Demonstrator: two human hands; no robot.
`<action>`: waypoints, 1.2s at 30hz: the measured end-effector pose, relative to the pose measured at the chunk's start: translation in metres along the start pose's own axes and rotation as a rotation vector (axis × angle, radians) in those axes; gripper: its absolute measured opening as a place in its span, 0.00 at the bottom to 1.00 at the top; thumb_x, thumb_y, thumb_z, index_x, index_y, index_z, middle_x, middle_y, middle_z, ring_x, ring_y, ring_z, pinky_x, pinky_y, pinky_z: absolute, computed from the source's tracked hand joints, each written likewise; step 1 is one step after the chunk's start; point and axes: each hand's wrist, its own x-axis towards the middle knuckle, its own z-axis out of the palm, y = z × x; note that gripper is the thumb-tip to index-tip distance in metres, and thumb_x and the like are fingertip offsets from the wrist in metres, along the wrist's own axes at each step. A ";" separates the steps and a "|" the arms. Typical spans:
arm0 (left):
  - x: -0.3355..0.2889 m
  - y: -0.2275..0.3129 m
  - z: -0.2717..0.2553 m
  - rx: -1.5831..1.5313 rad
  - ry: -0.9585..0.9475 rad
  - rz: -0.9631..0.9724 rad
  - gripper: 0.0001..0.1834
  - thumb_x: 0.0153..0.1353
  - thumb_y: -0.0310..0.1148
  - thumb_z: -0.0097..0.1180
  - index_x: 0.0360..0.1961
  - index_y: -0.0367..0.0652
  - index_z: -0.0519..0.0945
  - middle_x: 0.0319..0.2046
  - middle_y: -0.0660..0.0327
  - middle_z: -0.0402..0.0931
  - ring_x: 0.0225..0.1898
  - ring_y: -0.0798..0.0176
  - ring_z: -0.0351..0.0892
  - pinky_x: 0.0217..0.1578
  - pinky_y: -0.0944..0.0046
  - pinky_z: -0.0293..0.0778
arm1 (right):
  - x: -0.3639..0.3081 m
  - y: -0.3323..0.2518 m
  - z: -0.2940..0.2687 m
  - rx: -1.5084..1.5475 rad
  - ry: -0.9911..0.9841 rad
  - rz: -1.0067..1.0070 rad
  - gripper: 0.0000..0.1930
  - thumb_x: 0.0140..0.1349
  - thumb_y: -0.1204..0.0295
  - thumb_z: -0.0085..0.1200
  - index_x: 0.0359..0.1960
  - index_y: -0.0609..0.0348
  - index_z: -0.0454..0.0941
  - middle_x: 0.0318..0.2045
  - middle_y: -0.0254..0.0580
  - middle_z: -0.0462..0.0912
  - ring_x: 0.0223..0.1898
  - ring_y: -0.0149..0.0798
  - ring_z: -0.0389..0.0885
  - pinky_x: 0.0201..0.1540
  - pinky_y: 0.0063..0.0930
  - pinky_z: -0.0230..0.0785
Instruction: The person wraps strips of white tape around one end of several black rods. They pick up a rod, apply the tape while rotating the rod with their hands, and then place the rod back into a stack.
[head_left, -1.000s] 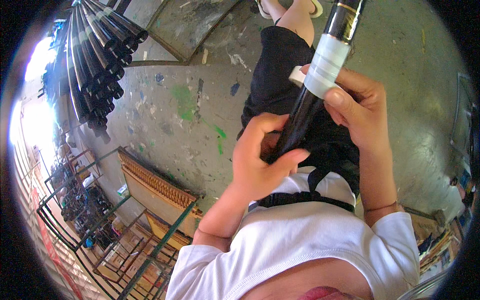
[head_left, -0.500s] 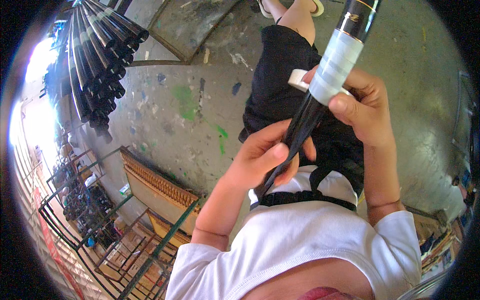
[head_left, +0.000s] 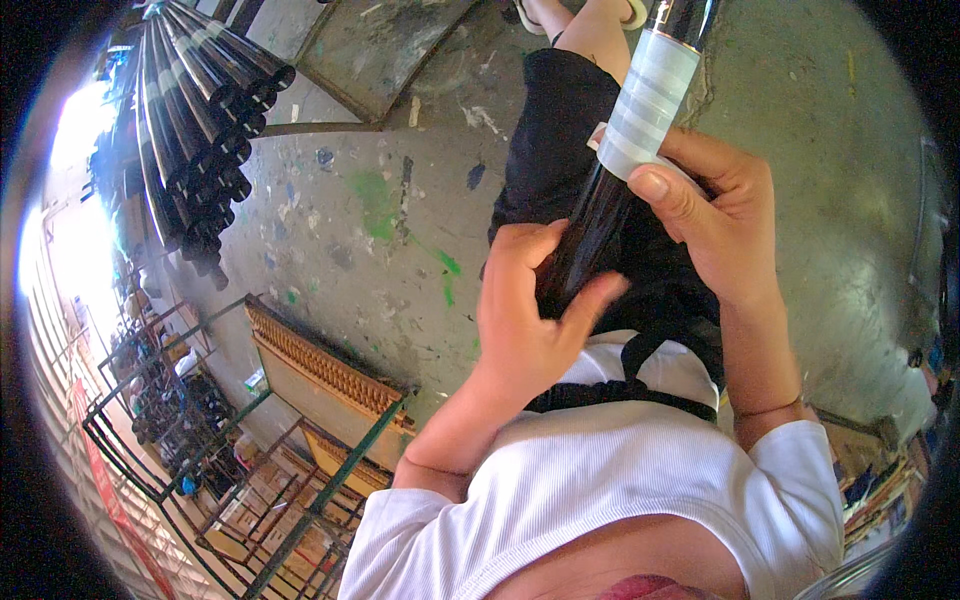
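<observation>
I am watching a long, glossy black rod with a band of whitish translucent tape wound around it (head_left: 600,200), its long axis running steeply from my lap up toward the upper right, the far end pointing away past my knees. My right hand (head_left: 725,225) is gripping it, fingers curled behind the shaft and the thumb pressing on the lower edge of the tape band. My left hand (head_left: 525,320) is sitting lower on the bare black section, fingers only half closed: the thumb is lying across the shaft while the forefinger is lifting off above it. The shaft looks smooth and shiny, the tape matte and ribbed in layers. Well to the left of my fingers, a bundle of dark tubes (head_left: 195,110) is lying over the paint-spattered concrete floor (head_left: 380,230).
</observation>
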 end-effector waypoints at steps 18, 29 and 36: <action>0.002 0.001 -0.013 -0.901 -0.408 -0.471 0.36 0.57 0.52 0.52 0.53 0.29 0.60 0.33 0.51 0.72 0.13 0.70 0.68 0.12 0.73 0.61 | -0.002 -0.001 -0.009 0.184 -0.129 -0.006 0.12 0.54 0.72 0.57 0.39 0.64 0.79 0.30 0.35 0.81 0.33 0.23 0.75 0.37 0.18 0.68; 0.004 0.002 -0.015 -0.953 -0.513 -0.489 0.39 0.53 0.53 0.57 0.52 0.31 0.59 0.31 0.55 0.73 0.16 0.69 0.70 0.15 0.71 0.66 | -0.003 0.006 -0.008 0.185 -0.168 -0.013 0.19 0.54 0.62 0.57 0.40 0.67 0.78 0.26 0.35 0.80 0.19 0.19 0.66 0.21 0.13 0.55; -0.006 0.015 -0.007 -0.662 -0.207 -0.357 0.25 0.52 0.32 0.61 0.47 0.33 0.64 0.29 0.55 0.73 0.20 0.71 0.71 0.21 0.76 0.66 | -0.006 0.007 -0.009 0.202 -0.123 -0.043 0.14 0.54 0.71 0.58 0.39 0.67 0.78 0.34 0.37 0.81 0.36 0.27 0.77 0.41 0.20 0.68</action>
